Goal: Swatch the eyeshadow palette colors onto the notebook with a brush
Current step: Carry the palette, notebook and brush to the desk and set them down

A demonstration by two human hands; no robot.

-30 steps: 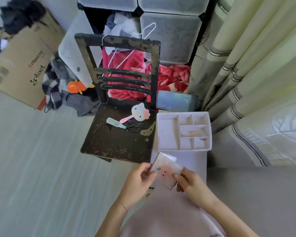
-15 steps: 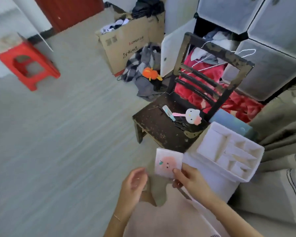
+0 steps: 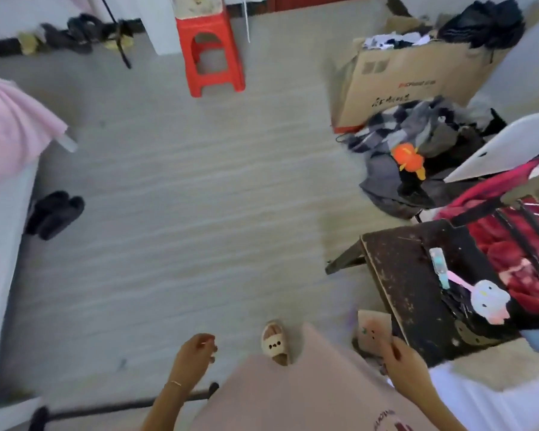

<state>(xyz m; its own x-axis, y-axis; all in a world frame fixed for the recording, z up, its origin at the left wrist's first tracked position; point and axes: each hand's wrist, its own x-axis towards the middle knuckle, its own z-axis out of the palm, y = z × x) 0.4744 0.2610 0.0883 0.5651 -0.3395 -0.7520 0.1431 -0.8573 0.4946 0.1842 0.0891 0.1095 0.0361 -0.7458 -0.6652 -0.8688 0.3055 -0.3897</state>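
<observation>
My right hand (image 3: 403,367) grips the lower edge of a small pale square case with a pink peach picture (image 3: 373,331), held upright just left of the dark chair seat. Whether it is the palette or the notebook cannot be told. My left hand (image 3: 194,356) hangs over the floor at lower centre, its fingers loosely curled and holding nothing. No brush shows in view.
A worn dark wooden chair (image 3: 411,275) at the right carries a cat-shaped pink mirror (image 3: 489,301) and a small pale tube (image 3: 438,264). Further off are a red stool (image 3: 210,54), a cardboard box (image 3: 411,85), a clothes pile (image 3: 417,144), black shoes (image 3: 55,214) and a slipper (image 3: 275,341).
The view has swung left, away from the white organiser tray, toward the open floor. My left hand let go of the case and dropped to the left; my right hand still holds it.
</observation>
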